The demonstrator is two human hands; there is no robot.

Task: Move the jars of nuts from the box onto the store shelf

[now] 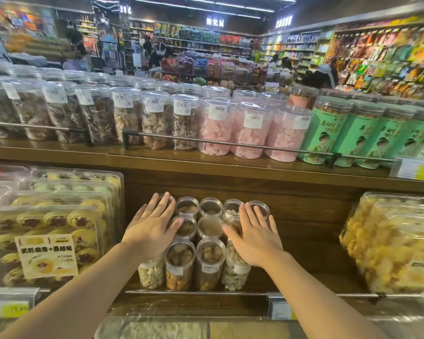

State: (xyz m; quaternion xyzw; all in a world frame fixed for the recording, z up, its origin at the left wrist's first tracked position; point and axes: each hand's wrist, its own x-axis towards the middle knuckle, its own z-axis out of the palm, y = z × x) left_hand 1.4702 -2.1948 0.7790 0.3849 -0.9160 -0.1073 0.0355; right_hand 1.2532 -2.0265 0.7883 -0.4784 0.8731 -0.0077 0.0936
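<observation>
Jars of nuts stand in a tight block on the lower wooden shelf, clear tubs with clear lids, in rows of about four across and three deep. Nearest the camera, a metal rail runs along the shelf edge just in front of the block. Both hands lie flat over the jar lids with fingers straight and spread, pinching nothing: the left hand covers the left side of the block, the right hand the right side. Whether the palms press down or only rest on the lids is hard to tell. Left of the jars sit clear trays of yellow pastries with a printed label; right of them, tubs of yellow snacks. Above and behind the block, the upper shelf carries tall jars of dried goods, pink sweets and green-labelled tubs. Beyond these, blurred store aisles.
</observation>
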